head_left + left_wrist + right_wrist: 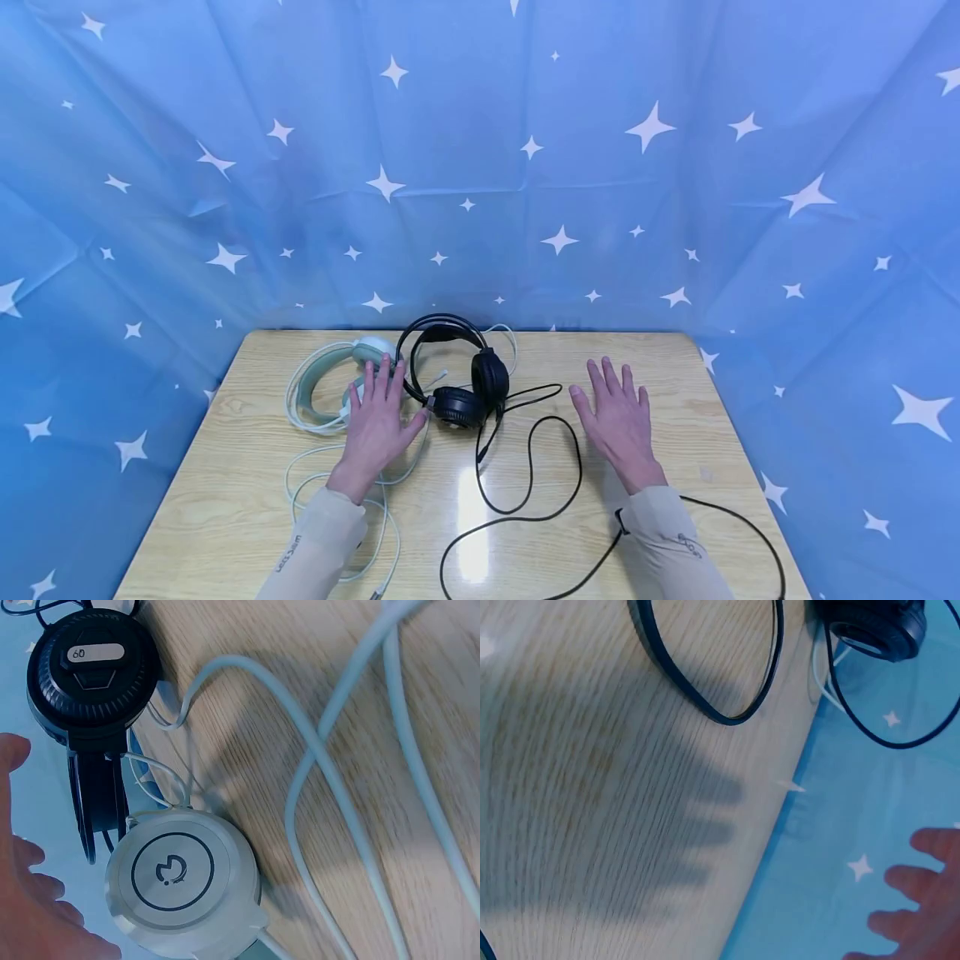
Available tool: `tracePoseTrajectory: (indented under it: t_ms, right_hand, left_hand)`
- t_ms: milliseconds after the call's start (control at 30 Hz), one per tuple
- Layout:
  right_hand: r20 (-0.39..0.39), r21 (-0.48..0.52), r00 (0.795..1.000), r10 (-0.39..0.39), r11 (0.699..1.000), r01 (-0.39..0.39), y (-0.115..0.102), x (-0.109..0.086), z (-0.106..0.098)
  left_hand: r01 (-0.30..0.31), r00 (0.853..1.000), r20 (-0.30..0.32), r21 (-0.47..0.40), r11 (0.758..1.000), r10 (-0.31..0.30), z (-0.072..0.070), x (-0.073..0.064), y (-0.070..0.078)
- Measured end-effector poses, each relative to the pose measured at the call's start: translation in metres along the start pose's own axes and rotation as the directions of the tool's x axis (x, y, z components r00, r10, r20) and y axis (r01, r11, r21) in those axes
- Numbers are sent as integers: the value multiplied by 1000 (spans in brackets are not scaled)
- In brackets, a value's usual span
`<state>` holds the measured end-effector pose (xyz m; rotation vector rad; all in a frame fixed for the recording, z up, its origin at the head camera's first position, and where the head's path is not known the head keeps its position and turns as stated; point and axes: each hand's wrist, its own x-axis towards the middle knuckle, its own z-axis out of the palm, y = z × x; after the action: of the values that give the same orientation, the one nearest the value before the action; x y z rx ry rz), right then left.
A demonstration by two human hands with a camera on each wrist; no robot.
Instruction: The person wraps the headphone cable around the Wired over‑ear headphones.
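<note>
Pale headphones (180,889) beside black headphones (489,379) on table (225,500), left hand (377,425) close

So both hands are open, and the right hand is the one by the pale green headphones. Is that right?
Not quite. The hand by the pale green headphones is the left hand, as the head view shows. The right hand is off to the right, past the black headphones. Both hands are indeed open.

Beige sleeves (324,533) w/ dk lettering (288,553)
</note>
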<state>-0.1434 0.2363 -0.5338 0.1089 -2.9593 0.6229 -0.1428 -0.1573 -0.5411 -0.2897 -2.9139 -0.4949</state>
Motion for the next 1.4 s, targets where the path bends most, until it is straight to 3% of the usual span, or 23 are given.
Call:
tracePoseTrajectory:
  t_ms: [233, 400, 500, 633, 867, 933, 1033, 1100, 1400]
  right_hand:
    - [-8, 28, 1000, 2, 1000, -2, -2, -1, -2]
    - [4, 65, 1000, 11, 998, -11, -3, -3, -5]
    - [6, 90, 1000, 16, 996, -16, -4, -4, -6]
    - [-4, 135, 1000, 18, 991, -18, -5, -6, -5]
    - [8, 204, 1000, 25, 979, -26, -8, -8, -6]
    - [14, 220, 999, 29, 975, -31, -9, -8, -6]
    - [19, 232, 999, 32, 972, -36, -9, -9, -5]
    - [22, 234, 999, 33, 971, -37, -10, -9, -5]
    - [17, 234, 999, 38, 971, -41, -11, -8, -1]
  left_hand:
    - [-36, 989, -146, -183, 982, 9, 1, 1, 4]
    - [15, 979, -188, -334, 942, -82, 1, 2, 9]
    - [75, 976, -157, -398, 914, -149, 2, 1, 12]
    - [170, 972, -68, -445, 879, -223, 3, 3, 14]
    - [329, 941, 120, -547, 770, -317, 5, 11, 17]
    - [350, 935, 143, -532, 771, -326, 4, 14, 19]
    - [382, 924, 184, -477, 791, -335, 5, 18, 24]
    - [400, 917, 199, -448, 800, -347, 9, 22, 26]
    - [462, 870, 134, -553, 693, -474, 32, 36, 29]
